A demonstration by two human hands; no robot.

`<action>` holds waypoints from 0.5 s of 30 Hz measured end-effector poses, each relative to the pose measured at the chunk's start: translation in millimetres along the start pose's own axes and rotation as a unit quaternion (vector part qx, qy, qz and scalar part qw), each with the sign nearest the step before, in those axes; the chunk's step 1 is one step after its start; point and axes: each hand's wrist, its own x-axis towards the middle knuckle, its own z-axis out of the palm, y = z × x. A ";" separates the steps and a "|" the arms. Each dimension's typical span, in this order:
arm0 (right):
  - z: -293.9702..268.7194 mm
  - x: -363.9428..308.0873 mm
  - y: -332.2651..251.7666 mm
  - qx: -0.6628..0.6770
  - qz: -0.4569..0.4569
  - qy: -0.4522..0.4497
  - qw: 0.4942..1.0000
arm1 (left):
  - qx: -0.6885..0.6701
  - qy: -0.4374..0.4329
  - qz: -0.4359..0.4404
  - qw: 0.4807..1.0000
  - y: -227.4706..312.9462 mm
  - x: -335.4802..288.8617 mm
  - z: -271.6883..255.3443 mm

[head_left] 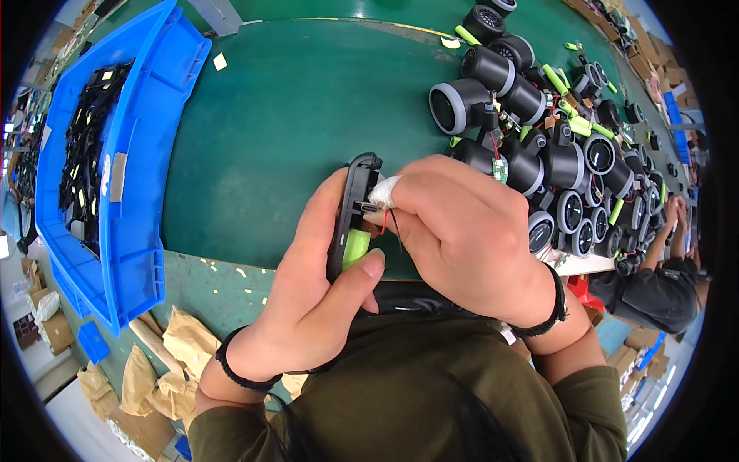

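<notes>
Head view, looking down over the person's chest at a green table [292, 131]. Both hands meet just above the near edge of the table, at centre frame.

Left hand [308, 285]: closed around a flat black plastic housing [356, 196], held upright on its long edge; fingers wrap the far side, thumb lies across the near side. A lime-green cylindrical battery cell [355, 246] sits in the lower part of the housing, just above the thumb tip. Black wristband on this wrist.

Right hand [462, 231]: curled over the housing from the right, fingers pinched narrow at the upper opening. One fingertip wears a white cot [385, 191]. Thin red and black wires [387, 223] run out from under the fingers beside the cell. What exactly the fingertips pinch is hidden by the hand. Black wristband here too.

Right side of the table: a dense heap of black cylindrical lamp-like bodies with grey rings [539, 138], lenses facing various ways, mixed with loose green cells and small circuit boards on wires.

Left side: a long blue plastic bin [142, 192] set at an angle, filled with black flat parts [88, 146], well apart from the hands.

Brown crumpled paper [165, 362] lies below the table edge at lower left. Another person in dark clothing [654, 292] works at the far right edge.
</notes>
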 end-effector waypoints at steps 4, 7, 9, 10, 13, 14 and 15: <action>2.0 -1.6 -0.9 0.007 -0.009 0.010 1.000 | -0.001 0.026 0.016 1.000 -2.6 -1.7 6.6; 1.1 0.7 -3.5 -0.025 -0.010 0.003 1.000 | 0.093 0.020 0.013 0.995 -1.9 1.9 6.5; 5.8 -2.6 -3.9 -0.064 -0.059 0.060 0.994 | 0.217 -0.004 0.156 0.964 -8.9 4.5 4.9; 6.0 -2.8 -3.1 -0.064 -0.057 0.059 0.995 | 0.204 -0.019 0.151 0.967 -7.0 5.0 4.3; 2.4 -6.1 0.5 -0.059 -0.069 0.055 0.994 | 0.173 -0.016 0.068 0.982 -9.7 -0.6 4.1; -1.1 -7.3 4.8 -0.023 -0.049 0.026 0.998 | 0.173 -0.015 0.070 0.982 -8.0 -0.1 4.0; -3.2 -7.3 7.4 0.012 -0.029 -0.003 1.000 | 0.081 -0.027 0.019 0.996 -4.9 -0.2 4.0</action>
